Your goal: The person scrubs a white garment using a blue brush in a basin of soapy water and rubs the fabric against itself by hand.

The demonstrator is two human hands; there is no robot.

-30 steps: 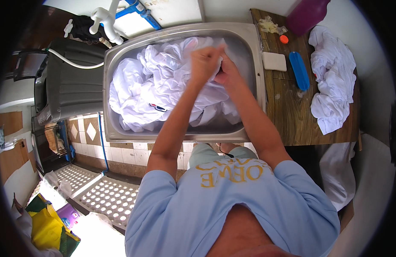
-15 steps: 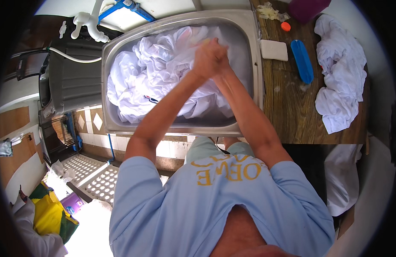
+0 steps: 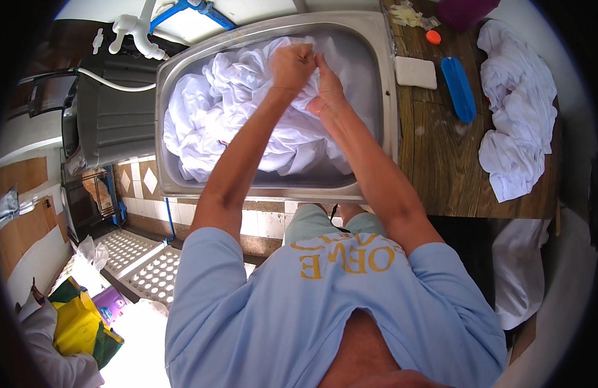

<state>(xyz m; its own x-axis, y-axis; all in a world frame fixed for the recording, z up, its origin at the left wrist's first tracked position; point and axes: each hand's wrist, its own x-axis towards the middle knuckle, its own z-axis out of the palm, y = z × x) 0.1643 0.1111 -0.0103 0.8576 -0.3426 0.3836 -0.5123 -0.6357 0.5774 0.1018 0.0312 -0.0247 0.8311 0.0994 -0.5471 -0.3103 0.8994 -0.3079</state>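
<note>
White wet cloth (image 3: 241, 90) lies bunched and crumpled in a metal sink (image 3: 382, 97), with cloudy water along the sink's right side. Both my hands are over the far right part of the heap, close together. My left hand (image 3: 292, 68) is closed, knuckles up, around a fold of the cloth. Just right of it, my right hand (image 3: 330, 85) grips the same cloth with its thumb pointing away from me. Its fingers are partly hidden behind the thumb and the fabric.
On the wooden counter (image 3: 435, 161) to the right are a white block (image 3: 415, 72), a blue elongated tray-like piece (image 3: 458, 89), an orange cap (image 3: 433, 37) and a white cloth pile (image 3: 515, 110). A white tap (image 3: 134, 32) stands at the sink's far left corner.
My hands were pressed together in a blur farther right; now they are slightly apart, with my left hand shifted left and away from me. The cloth between them has moved along.
</note>
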